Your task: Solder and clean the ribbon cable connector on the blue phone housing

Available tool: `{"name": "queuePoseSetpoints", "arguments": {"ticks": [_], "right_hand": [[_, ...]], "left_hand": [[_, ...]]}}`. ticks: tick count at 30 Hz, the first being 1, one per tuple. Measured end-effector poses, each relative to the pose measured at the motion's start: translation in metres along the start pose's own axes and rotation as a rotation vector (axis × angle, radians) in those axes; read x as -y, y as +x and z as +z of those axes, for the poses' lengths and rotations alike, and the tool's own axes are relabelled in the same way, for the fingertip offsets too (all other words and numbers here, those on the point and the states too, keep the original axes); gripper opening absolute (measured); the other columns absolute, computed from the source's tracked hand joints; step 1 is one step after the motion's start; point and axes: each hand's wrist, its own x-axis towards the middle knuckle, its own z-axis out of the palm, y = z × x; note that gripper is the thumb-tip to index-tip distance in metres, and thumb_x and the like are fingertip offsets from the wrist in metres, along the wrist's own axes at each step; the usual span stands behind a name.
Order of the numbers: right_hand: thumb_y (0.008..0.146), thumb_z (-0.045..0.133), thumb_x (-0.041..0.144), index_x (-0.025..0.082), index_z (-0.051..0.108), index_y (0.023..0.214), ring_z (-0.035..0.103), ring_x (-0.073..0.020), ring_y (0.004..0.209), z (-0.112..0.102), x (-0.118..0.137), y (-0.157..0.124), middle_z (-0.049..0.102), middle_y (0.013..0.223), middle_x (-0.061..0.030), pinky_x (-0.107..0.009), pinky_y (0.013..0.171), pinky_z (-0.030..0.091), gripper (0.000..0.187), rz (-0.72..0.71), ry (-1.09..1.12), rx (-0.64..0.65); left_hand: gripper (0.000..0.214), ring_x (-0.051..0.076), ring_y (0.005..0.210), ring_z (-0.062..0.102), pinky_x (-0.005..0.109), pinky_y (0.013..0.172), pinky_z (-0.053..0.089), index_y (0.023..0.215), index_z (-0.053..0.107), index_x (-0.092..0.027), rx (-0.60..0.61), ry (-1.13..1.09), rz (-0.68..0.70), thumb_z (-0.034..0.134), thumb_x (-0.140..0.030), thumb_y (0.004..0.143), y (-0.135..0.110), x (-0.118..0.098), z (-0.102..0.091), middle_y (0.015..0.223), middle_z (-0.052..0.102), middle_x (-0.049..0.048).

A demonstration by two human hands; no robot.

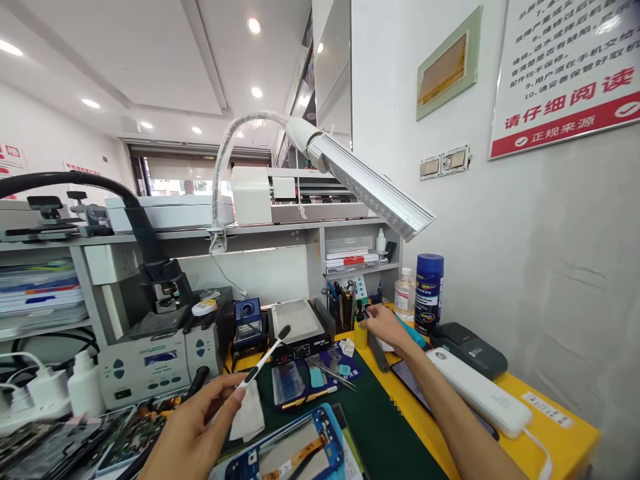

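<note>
My left hand (203,427) pinches a white toothbrush (264,360) by its handle, with the dark bristle head pointing up and away. Farther off, my right hand (387,327) is stretched forward, fingers closed at a small dark-topped item beside a yellow container (360,335); what exactly they grip is too small to tell. Below the toothbrush, an opened blue phone frame (327,437) with an orange flex cable lies on the green mat (387,420). A white cloth (249,413) is close to my left hand. Tweezers (333,375) rest on a blue pad behind the phone.
A heating plate (297,320) and a grey soldering station (157,363) stand at the back. Phone boards (133,433) crowd the left. At right are a blue spray can (429,293), a clear bottle (404,293), a white power strip (480,390) and a dark phone (413,383). A lamp (370,183) hangs overhead.
</note>
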Motion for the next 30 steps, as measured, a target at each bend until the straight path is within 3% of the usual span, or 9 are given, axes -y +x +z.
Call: {"name": "queuePoseSetpoints", "arguments": {"ticks": [4, 8, 18, 23, 30], "right_hand": [[0.1, 0.068, 0.033, 0.02, 0.064, 0.129, 0.069, -0.026, 0.11, 0.017, -0.016, 0.001, 0.066, 0.133, -0.0096, -0.047, 0.091, 0.059, 0.033, -0.023, -0.139, 0.07], [0.099, 0.068, 0.034, 0.019, 0.066, 0.127, 0.069, -0.027, 0.109, 0.022, -0.014, -0.003, 0.067, 0.131, -0.0081, -0.046, 0.09, 0.06, 0.032, -0.115, -0.184, 0.115], [0.1, 0.067, 0.036, 0.017, 0.067, 0.119, 0.072, -0.0219, 0.096, 0.028, 0.041, -0.054, 0.072, 0.115, -0.0067, -0.043, 0.084, 0.061, 0.027, -0.439, 0.018, 0.33], [0.1, 0.068, 0.036, 0.017, 0.068, 0.118, 0.072, -0.0212, 0.093, 0.032, 0.054, -0.073, 0.073, 0.111, -0.0055, -0.042, 0.083, 0.061, 0.026, -0.463, 0.056, 0.403], [0.1, 0.068, 0.036, 0.017, 0.068, 0.117, 0.072, -0.0213, 0.094, 0.034, 0.055, -0.077, 0.073, 0.109, -0.0053, -0.043, 0.085, 0.061, 0.026, -0.451, 0.067, 0.458]], "left_hand": [[0.054, 0.027, 0.106, 0.071, 0.032, 0.091, 0.056, 0.126, 0.066, -0.021, 0.023, 0.054, 0.005, 0.049, -0.064, 0.098, -0.004, -0.007, -0.001, 0.111, 0.076, 0.0063], [0.054, 0.027, 0.108, 0.07, 0.034, 0.091, 0.055, 0.128, 0.067, -0.021, 0.048, 0.068, 0.05, 0.045, -0.063, 0.1, -0.007, -0.006, -0.002, 0.112, 0.075, 0.0065], [0.05, 0.027, 0.105, 0.071, 0.035, 0.091, 0.053, 0.128, 0.07, -0.018, 0.012, 0.027, 0.05, 0.045, -0.054, 0.102, -0.01, -0.014, -0.016, 0.115, 0.077, 0.0094], [0.047, 0.027, 0.103, 0.072, 0.033, 0.088, 0.053, 0.125, 0.072, -0.02, -0.013, -0.028, 0.049, 0.049, -0.054, 0.101, -0.007, -0.015, -0.022, 0.114, 0.078, 0.007], [0.048, 0.024, 0.087, 0.069, 0.029, 0.075, 0.049, 0.121, 0.073, -0.02, -0.056, 0.044, 0.044, 0.048, -0.054, 0.101, -0.006, -0.018, -0.029, 0.092, 0.077, 0.0023]]}}
